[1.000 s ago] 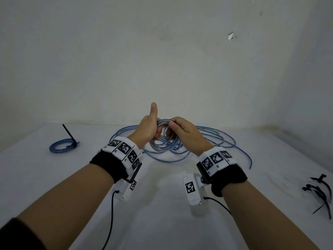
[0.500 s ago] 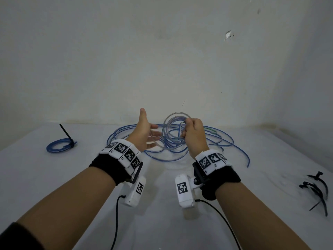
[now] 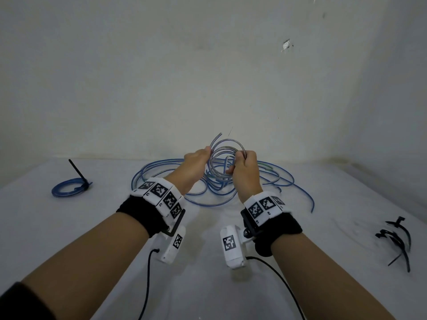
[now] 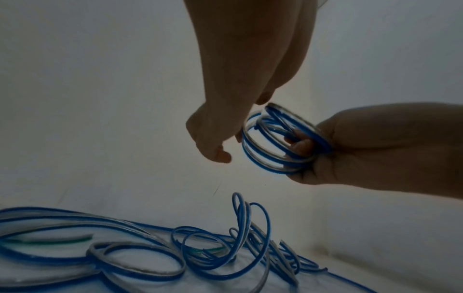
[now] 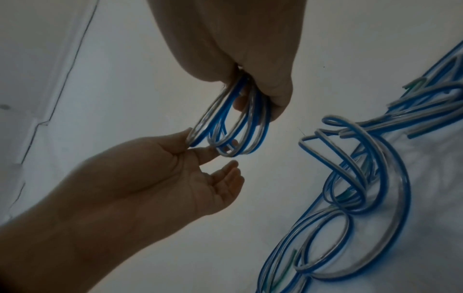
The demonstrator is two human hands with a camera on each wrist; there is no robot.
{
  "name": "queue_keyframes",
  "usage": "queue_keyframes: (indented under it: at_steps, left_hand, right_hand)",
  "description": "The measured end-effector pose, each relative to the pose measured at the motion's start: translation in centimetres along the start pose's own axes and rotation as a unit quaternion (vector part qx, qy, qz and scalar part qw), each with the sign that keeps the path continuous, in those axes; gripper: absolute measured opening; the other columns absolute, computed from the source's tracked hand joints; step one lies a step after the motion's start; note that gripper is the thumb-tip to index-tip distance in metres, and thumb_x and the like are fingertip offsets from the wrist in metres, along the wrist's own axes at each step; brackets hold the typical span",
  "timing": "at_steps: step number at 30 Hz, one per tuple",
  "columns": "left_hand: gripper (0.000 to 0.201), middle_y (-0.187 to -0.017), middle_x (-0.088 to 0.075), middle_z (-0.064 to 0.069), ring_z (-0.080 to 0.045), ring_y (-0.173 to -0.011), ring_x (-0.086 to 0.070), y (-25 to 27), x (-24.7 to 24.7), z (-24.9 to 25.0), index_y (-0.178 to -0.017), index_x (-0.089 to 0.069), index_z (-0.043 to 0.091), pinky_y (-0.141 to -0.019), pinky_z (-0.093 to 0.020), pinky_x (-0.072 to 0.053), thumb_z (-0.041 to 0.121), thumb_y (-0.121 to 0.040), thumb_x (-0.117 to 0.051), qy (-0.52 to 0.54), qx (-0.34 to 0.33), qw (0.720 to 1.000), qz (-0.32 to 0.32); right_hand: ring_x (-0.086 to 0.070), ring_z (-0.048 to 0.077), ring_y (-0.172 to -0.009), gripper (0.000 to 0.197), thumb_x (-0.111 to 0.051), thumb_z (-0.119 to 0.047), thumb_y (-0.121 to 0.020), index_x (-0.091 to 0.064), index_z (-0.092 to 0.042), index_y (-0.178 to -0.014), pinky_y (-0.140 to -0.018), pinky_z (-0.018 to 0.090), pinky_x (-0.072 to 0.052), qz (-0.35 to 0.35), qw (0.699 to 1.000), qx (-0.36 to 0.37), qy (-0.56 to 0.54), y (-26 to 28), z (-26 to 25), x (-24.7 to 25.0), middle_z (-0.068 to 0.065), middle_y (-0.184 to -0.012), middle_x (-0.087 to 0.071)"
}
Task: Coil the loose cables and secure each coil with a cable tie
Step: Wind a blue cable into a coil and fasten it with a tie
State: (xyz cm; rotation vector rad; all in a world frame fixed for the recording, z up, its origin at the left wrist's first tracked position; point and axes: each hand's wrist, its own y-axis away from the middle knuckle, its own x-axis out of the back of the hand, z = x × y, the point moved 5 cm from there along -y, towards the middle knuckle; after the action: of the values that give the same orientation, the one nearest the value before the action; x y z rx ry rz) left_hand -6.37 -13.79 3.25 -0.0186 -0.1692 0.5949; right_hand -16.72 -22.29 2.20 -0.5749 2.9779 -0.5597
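Note:
A small coil of blue-and-clear cable [image 3: 228,140] hangs in the air over the white table [image 3: 69,239]. My right hand [image 3: 240,158] grips its right side, fingers curled through the loops [image 5: 260,126]. My left hand [image 3: 209,150] pinches the coil's left edge between thumb and forefinger [image 5: 192,146]; its other fingers hang relaxed. In the left wrist view the coil [image 4: 265,164] sits between the left fingertips [image 4: 225,154] and the right hand [image 4: 375,150]. One cut end sticks up at the coil's top left.
Loose blue cables [image 3: 277,181] lie tangled on the table behind and under the hands [image 4: 150,257] [image 5: 363,198]. A tied blue coil [image 3: 67,189] with a black cable tie [image 3: 77,169] lies far left. Spare black cable ties [image 3: 397,239] lie at the right.
The left hand let go of the coil and opened half a second ago; now it pinches the coil's left edge again. The right hand has lifted the coil slightly.

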Motion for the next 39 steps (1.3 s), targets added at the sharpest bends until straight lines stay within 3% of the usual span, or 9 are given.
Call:
queue_keyframes:
  at_steps: [3,7,12,17,20,27,33,36,39]
  left_hand:
    - [0.041,-0.113,-0.060,-0.006,-0.020,-0.109,-0.056,0.2,-0.2,0.2,-0.116,-0.055,0.009,-0.105,-0.038,-0.040,0.039,-0.101,-0.031,-0.008,-0.050,0.999,-0.004]
    - [0.024,-0.081,-0.054,0.001,-0.011,-0.075,-0.054,1.0,-0.8,0.8,-0.092,-0.051,0.015,-0.085,-0.035,-0.046,0.028,-0.102,-0.033,-0.030,-0.133,0.991,-0.010]
    - [0.019,-0.080,-0.054,0.002,-0.011,-0.072,-0.051,0.6,-1.1,0.7,-0.091,-0.050,0.013,-0.079,-0.035,-0.048,0.022,-0.101,-0.037,-0.079,-0.117,0.989,-0.050]
    - [0.024,-0.075,-0.048,-0.001,-0.017,-0.070,-0.045,-0.1,-0.7,0.7,-0.078,-0.045,0.015,-0.085,-0.046,-0.046,0.018,-0.101,-0.037,-0.122,-0.087,0.986,-0.072]
    - [0.021,-0.073,-0.045,0.000,-0.014,-0.066,-0.043,0.0,-0.8,0.8,-0.080,-0.047,0.015,-0.072,-0.034,-0.041,0.020,-0.100,-0.040,-0.153,-0.091,0.979,-0.102]
    - [0.016,-0.071,-0.045,-0.002,-0.015,-0.066,-0.044,0.3,-1.0,0.1,-0.089,-0.050,0.010,-0.067,-0.030,-0.042,0.023,-0.097,-0.049,-0.216,-0.109,0.961,-0.137]
    - [0.036,-0.067,-0.052,0.001,-0.013,-0.060,-0.049,0.1,-0.9,0.1,-0.091,-0.062,0.004,-0.060,-0.027,-0.045,0.037,-0.095,-0.048,-0.201,-0.117,0.968,-0.096]
    - [0.045,-0.070,-0.059,0.002,-0.012,-0.063,-0.054,0.0,-0.6,0.3,-0.095,-0.065,0.003,-0.062,-0.026,-0.045,0.043,-0.094,-0.045,-0.221,-0.133,0.965,-0.043]
    - [0.027,-0.085,-0.060,0.003,-0.007,-0.072,-0.055,0.4,-1.2,0.7,-0.112,-0.056,0.010,-0.069,-0.024,-0.046,0.029,-0.098,-0.045,-0.185,-0.160,0.967,-0.065]
  right_hand:
    - [-0.049,0.012,-0.056,0.013,-0.035,-0.018,-0.101,-0.043,-0.009,-0.099,-0.052,0.019,-0.044,-0.025,0.999,0.016,0.023,0.0,-0.4,0.1,0.008,-0.078,-0.051]
    - [-0.050,0.015,-0.059,0.011,-0.037,-0.018,-0.101,-0.044,-0.009,-0.098,-0.053,0.020,-0.041,-0.045,0.997,0.035,0.047,-0.2,-0.7,0.5,0.003,-0.071,-0.050]
    - [-0.050,0.012,-0.059,0.008,-0.038,-0.009,-0.100,-0.046,-0.008,-0.100,-0.054,0.013,-0.045,-0.063,0.998,0.018,0.002,0.1,-0.6,0.9,0.002,-0.069,-0.050]
    - [-0.056,0.011,-0.060,0.051,-0.047,0.000,-0.094,-0.032,-0.023,-0.137,-0.066,0.023,-0.053,-0.171,0.984,0.052,-0.015,0.3,-1.0,1.3,0.003,-0.079,-0.049]
    - [-0.059,0.010,-0.060,0.070,-0.054,0.005,-0.090,-0.029,-0.034,-0.143,-0.071,0.031,-0.058,-0.224,0.959,0.141,0.100,0.1,-1.8,1.6,0.004,-0.086,-0.049]
    - [-0.055,0.005,-0.056,0.030,-0.058,-0.006,-0.090,-0.061,-0.010,-0.120,-0.063,0.008,-0.045,-0.191,0.901,0.281,0.269,0.1,-2.6,1.8,0.005,-0.100,-0.047]
    - [-0.054,0.016,-0.073,0.023,-0.054,-0.007,-0.092,-0.058,-0.003,-0.114,-0.078,0.033,-0.050,-0.162,0.903,0.278,0.284,0.1,-1.9,1.4,0.011,-0.101,-0.064]
    - [-0.059,0.026,-0.085,0.026,-0.051,-0.008,-0.094,-0.057,-0.001,-0.119,-0.080,0.026,-0.042,-0.127,0.912,0.271,0.281,0.2,-1.6,1.5,0.014,-0.104,-0.062]
    - [-0.054,0.026,-0.091,0.026,-0.048,-0.007,-0.096,-0.057,0.000,-0.119,-0.077,0.016,-0.031,-0.130,0.899,0.289,0.302,0.3,-1.5,1.3,0.018,-0.103,-0.057]
